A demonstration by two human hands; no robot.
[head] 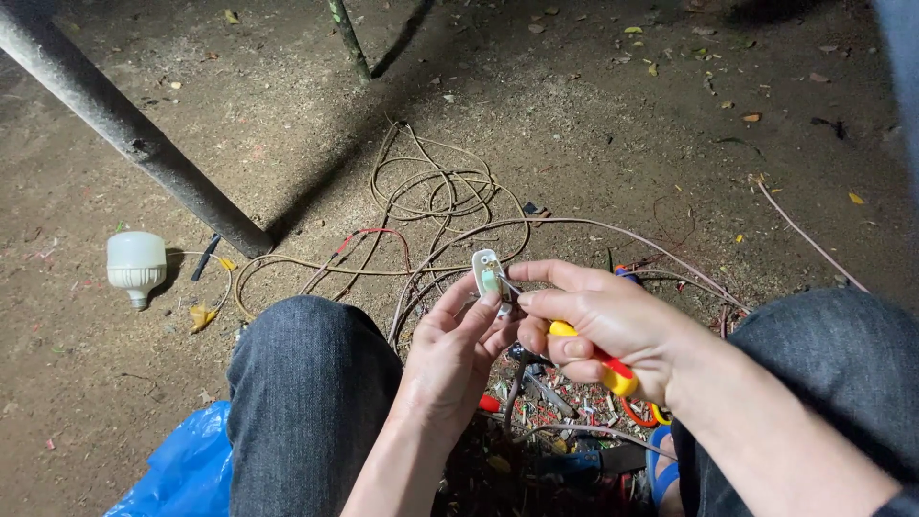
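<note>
The person sits low over bare dirt, knees apart, both hands meeting between them. The left hand [458, 347] pinches a small white switch [488, 273] upright between thumb and fingertips, its open face turned up toward the camera. The right hand [601, 321] is closed around a screwdriver [593, 359] with a yellow and red handle, its thin tip touching the switch's upper edge. A tangle of wire [431, 196] loops on the ground just beyond the hands. A white bulb [136, 264] lies well off to the left, near a grey pole [124, 124].
</note>
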